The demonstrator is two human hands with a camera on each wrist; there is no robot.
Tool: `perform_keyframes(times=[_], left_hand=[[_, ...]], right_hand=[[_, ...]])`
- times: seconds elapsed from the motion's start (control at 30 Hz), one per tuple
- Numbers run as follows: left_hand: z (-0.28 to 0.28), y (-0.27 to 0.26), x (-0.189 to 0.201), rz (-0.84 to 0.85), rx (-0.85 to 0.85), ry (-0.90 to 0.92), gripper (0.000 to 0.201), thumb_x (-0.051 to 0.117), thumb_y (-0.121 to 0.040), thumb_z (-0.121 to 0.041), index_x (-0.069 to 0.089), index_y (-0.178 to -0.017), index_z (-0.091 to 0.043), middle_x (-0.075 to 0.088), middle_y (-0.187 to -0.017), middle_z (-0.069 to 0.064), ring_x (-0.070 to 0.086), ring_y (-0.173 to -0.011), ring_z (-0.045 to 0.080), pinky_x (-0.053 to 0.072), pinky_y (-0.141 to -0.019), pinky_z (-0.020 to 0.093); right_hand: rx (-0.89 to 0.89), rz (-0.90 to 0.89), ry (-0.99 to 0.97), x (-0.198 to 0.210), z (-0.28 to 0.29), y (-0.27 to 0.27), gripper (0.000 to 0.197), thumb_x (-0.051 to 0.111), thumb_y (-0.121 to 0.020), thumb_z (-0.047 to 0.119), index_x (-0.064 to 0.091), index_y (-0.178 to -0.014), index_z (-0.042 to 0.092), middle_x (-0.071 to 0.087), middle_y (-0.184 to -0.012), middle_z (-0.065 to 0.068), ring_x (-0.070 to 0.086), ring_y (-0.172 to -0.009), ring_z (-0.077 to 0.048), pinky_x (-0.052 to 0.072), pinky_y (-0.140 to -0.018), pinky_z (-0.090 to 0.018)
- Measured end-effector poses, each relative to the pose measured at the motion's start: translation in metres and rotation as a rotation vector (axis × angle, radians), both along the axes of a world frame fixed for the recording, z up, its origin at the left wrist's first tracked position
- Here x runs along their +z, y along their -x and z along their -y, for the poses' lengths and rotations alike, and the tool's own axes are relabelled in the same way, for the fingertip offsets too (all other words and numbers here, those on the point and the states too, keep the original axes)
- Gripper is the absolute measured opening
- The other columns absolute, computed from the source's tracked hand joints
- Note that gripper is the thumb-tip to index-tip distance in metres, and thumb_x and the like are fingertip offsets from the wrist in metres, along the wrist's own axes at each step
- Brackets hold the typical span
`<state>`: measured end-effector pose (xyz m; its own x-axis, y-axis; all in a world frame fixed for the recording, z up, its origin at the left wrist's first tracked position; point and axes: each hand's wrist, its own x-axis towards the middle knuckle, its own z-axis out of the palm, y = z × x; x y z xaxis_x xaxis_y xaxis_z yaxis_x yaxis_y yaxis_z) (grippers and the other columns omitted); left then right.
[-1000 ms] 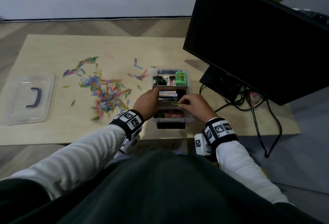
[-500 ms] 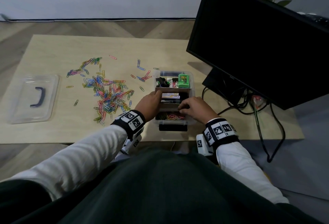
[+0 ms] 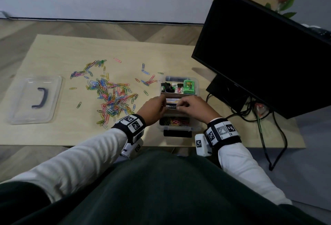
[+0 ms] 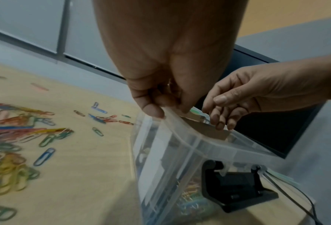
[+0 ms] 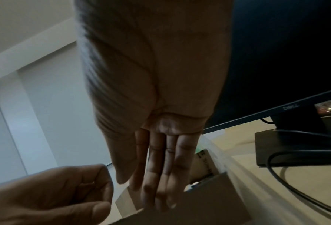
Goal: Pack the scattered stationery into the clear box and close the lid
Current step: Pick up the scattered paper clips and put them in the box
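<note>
I have both hands at the clear box [image 3: 179, 126], which sits low and centre-right in the head view, near the front edge of the counter [image 3: 53, 135]. My left hand [image 3: 152, 107] is on the box's left rim: in the left wrist view its thumb and curled fingers pinch the clear plastic edge [image 4: 172, 115], so that grip is closed on the box. My right hand [image 3: 194, 107] reaches over the middle compartment from the right. In the right wrist view its fingers [image 5: 160, 175] run straight down, close together, with the tips against a brown cardboard divider [image 5: 199, 205] inside the box; that grip is open, pressing rather than holding. Whether anything small sits under the fingertips I cannot tell.

Inside the box, the far compartment holds black binder clips [image 3: 167, 87] and a green item [image 3: 189, 86], the middle one flat packets [image 3: 172, 100] with print too small to read, and the near one coloured paper clips [image 3: 174, 122]. A black latch [image 3: 177, 133] hangs at the box's near end.

Most of the scattered paper clips [image 3: 112, 96] lie in a loose heap on the counter left of the box, with a few strays toward the upper middle. The clear lid [image 3: 35, 99], with its dark handle, lies flat at the far left of the counter, well apart from the box. A black monitor [image 3: 259, 46] fills the upper right, its cables [image 3: 268, 126] trailing off the counter's right end.
</note>
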<state>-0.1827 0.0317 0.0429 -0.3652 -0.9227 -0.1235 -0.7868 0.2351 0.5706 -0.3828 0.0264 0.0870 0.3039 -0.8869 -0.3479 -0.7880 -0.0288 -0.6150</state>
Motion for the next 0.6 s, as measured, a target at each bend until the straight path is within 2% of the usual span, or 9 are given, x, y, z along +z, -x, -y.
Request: perform_keyframes(times=[0.07,0.2,0.3,0.4,0.47,0.6], left_hand=[[0.002,-0.011,0.003,-0.071,0.033,-0.037,0.013,0.054,-0.096,-0.024,0.048,-0.101,-0.013,0.061,-0.077,0.005,0.054,-0.066,0.024,0.036,-0.053,0.032],[0.011,-0.044,0.002,-0.087,0.087,-0.053,0.014,0.052,-0.097,-0.03,0.048,-0.101,-0.017,0.065,-0.073,0.008,0.057,-0.066,0.025,0.046,-0.061,0.037],[0.019,-0.074,-0.004,-0.054,0.142,-0.045,0.016,0.053,-0.097,-0.029,0.05,-0.104,-0.016,0.064,-0.084,0.007,0.059,-0.075,0.025,0.045,-0.063,0.035],[0.023,-0.108,-0.017,0.035,0.194,-0.062,0.026,0.059,-0.094,-0.028,0.051,-0.115,-0.014,0.055,-0.106,0.008,0.059,-0.087,0.025,0.043,-0.071,0.031],[0.024,-0.131,-0.027,0.123,0.227,-0.1,0.04,0.063,-0.091,-0.029,0.048,-0.124,-0.013,0.048,-0.118,0.011,0.057,-0.098,0.029,0.048,-0.08,0.035],[0.019,-0.175,-0.045,0.306,0.235,-0.194,0.059,0.068,-0.086,-0.032,0.041,-0.135,-0.013,0.04,-0.129,0.017,0.05,-0.113,0.036,0.048,-0.092,0.044]], right_hand=[[-0.012,0.019,0.011,0.002,0.006,-0.01,0.009,0.069,-0.09,0.026,0.075,-0.096,0.022,0.071,-0.093,0.005,0.063,-0.087,-0.011,0.052,-0.078,-0.032],[-0.011,0.064,0.004,0.005,0.02,-0.035,0.009,0.068,-0.091,0.028,0.073,-0.099,0.024,0.071,-0.091,0.006,0.066,-0.085,-0.012,0.057,-0.079,-0.038],[0.007,0.112,0.0,0.006,0.029,-0.059,0.008,0.069,-0.091,0.025,0.072,-0.098,0.023,0.071,-0.086,0.004,0.068,-0.08,-0.015,0.059,-0.077,-0.042],[0.044,0.124,0.004,0.008,0.035,-0.089,0.011,0.069,-0.09,0.024,0.071,-0.1,0.022,0.069,-0.088,0.005,0.066,-0.079,-0.012,0.058,-0.077,-0.037],[0.099,0.106,-0.002,0.009,0.037,-0.111,0.016,0.068,-0.091,0.025,0.069,-0.107,0.022,0.067,-0.094,0.005,0.062,-0.08,-0.009,0.052,-0.077,-0.032],[0.266,-0.027,-0.02,-0.001,0.042,-0.161,0.035,0.068,-0.092,0.027,0.06,-0.125,0.019,0.059,-0.118,-0.002,0.058,-0.099,-0.017,0.045,-0.082,-0.032]])
